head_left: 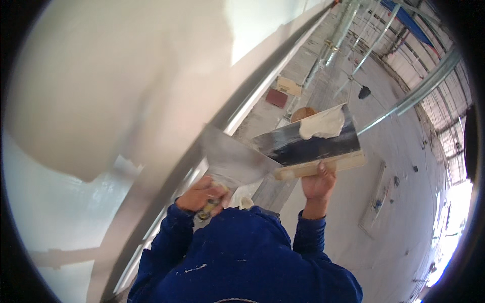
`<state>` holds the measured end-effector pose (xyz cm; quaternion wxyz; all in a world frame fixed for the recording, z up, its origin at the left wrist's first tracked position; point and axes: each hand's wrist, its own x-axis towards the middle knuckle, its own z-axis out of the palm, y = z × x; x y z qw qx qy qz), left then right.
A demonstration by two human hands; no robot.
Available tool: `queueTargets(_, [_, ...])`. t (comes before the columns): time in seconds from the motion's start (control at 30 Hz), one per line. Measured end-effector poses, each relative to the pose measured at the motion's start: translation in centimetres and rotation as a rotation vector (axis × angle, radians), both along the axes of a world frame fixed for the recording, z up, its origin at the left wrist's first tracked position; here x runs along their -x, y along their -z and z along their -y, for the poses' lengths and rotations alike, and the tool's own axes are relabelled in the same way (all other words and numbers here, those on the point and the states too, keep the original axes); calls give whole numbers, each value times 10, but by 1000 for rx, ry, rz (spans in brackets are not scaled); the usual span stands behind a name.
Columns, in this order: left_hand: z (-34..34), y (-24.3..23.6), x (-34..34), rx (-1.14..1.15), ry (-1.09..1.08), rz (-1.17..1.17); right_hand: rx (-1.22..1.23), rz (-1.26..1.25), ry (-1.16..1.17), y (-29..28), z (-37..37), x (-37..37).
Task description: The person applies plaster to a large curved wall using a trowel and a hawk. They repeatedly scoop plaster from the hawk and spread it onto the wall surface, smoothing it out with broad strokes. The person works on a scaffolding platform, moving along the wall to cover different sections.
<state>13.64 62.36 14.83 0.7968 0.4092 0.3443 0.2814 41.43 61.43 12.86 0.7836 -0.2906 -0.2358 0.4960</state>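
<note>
Beside the pale wall [116, 101], left hand [204, 194] grips broad knife [235, 156]; right hand [319, 183] grips wide blade [313, 151] by its wooden edge [349, 160]. Paste [323, 125] sits at blade's far edge; tipping could spill it.

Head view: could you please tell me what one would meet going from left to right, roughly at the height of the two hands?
Beige-smeared wall, left hand gripping a wide-bladed putty knife, right hand holding a wood-edged metal plate, long narrow object on the floor, bright opening.
</note>
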Motion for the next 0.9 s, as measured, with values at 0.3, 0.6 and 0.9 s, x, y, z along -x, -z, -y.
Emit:
queueTargets(0.3, [8,-3,-18,116,126,437,-12,476,-261,47,10,30])
queueTargets(0.6, [3,-8,0,22,8,532,-185,976,-341,53,-21,9])
queueTargets(0.9, [-38,6,-15,-525,-362,169,384,-15,-70,30,-19,-18])
